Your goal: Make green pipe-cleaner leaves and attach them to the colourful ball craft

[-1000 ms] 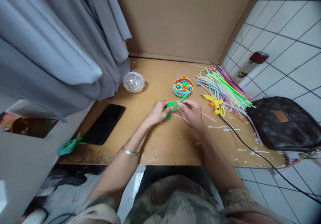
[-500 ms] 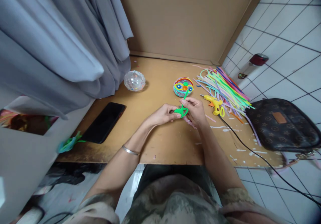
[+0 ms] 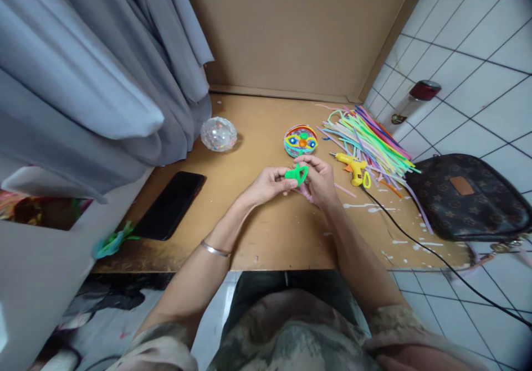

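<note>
Over the middle of the table, my left hand [image 3: 270, 185] pinches a bent green pipe cleaner [image 3: 296, 175] between thumb and fingers. My right hand [image 3: 320, 180] is closed on the other side of the same green piece, which forms a small coil with a loop. A pink strip [image 3: 306, 192] shows below my right hand. Just beyond my hands sits a round ornament [image 3: 301, 140] decorated with coloured strips, blue eye-like spots and an orange centre. A clear, speckled ball [image 3: 219, 134] rests farther left.
A yellow glue gun [image 3: 352, 167] lies right of my hands, its black cord [image 3: 399, 227] running off the table. Behind it is a pile of coloured pipe cleaners [image 3: 369, 138]. A brown bag [image 3: 469, 199] stands at the right, a black phone [image 3: 171, 205] at the left.
The upright green end that stood above my right hand has come down, and the green piece looks more tightly looped. Both hands stay close together; the view has shifted slightly.
</note>
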A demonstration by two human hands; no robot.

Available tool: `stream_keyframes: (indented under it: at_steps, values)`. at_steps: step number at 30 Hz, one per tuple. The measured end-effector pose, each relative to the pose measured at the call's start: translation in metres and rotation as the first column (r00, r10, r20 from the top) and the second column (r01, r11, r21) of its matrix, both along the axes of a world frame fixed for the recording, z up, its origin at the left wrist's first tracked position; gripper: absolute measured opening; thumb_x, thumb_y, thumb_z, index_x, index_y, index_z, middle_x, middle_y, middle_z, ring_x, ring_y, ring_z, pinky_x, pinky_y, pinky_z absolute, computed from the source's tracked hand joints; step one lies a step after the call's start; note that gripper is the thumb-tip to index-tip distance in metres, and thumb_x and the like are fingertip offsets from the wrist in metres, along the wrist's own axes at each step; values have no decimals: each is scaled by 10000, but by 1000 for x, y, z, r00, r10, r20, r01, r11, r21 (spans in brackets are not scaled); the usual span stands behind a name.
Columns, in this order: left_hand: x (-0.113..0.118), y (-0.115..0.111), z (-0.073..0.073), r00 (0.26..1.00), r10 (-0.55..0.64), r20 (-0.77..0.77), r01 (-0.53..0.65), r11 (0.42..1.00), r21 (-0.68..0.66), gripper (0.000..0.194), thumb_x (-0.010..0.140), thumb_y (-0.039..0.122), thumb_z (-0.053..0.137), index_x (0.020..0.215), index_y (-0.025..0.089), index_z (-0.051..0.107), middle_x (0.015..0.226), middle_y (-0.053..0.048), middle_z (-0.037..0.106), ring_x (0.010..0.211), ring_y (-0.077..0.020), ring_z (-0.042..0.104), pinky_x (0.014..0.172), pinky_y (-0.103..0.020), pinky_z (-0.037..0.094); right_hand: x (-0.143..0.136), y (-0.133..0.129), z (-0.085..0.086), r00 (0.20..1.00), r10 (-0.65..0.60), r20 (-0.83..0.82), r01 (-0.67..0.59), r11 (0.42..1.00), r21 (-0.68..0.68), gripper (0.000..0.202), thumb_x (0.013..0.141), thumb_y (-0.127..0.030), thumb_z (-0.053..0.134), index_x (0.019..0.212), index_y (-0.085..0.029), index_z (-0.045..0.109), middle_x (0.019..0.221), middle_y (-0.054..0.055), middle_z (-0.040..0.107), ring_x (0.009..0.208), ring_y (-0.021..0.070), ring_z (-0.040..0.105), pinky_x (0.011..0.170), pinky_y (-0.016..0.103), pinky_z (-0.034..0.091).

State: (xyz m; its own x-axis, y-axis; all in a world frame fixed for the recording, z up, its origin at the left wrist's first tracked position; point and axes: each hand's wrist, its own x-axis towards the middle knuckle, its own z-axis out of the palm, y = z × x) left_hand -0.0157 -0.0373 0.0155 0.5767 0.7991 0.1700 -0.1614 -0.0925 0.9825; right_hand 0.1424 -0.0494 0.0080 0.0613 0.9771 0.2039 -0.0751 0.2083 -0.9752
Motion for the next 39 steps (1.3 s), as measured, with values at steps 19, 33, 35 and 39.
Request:
stream_keyframes:
  at_steps: [19, 33, 35, 39]
  values:
    - [4, 10, -13, 958, 241, 154, -230, 970, -84, 438, 634, 480, 900, 623, 155, 607, 550, 21, 535, 479, -77, 474, 507, -231, 375, -9, 5, -10, 943, -119, 311, 30, 960, 277, 198, 922, -409, 553, 920, -243, 660, 800, 15, 598, 854, 197, 594, 817, 349, 519]
    - [9, 17, -25, 924, 328, 195, -323, 945, -57, 536, 538, 620, 889, 612, 168, 611, 544, 22, 557, 488, -77, 449, 497, -228, 352, -17, 3, -12, 990, 52, 128, -76, 979, 189, 423, 795, -658, 633, 896, -250, 578, 719, -25, 570, 671, 145, 556, 692, 299, 498]
    - [10, 17, -25, 921, 340, 192, -334, 940, -64, 526, 551, 606, 888, 616, 166, 608, 559, 21, 565, 493, -76, 455, 500, -226, 362, -17, 4, -13, 991, 45, 124, -67, 981, 182, 467, 766, -691, 655, 882, -247, 570, 719, -28, 576, 666, 137, 553, 683, 290, 492]
    - [11, 18, -27, 922, 324, 214, -319, 946, -59, 537, 562, 619, 875, 668, 153, 630, 603, 12, 594, 512, -72, 480, 516, -218, 390, -16, 8, -17, 996, 68, 51, -75, 986, 151, 468, 762, -667, 685, 892, -231, 573, 683, -45, 572, 597, 104, 524, 588, 248, 429]
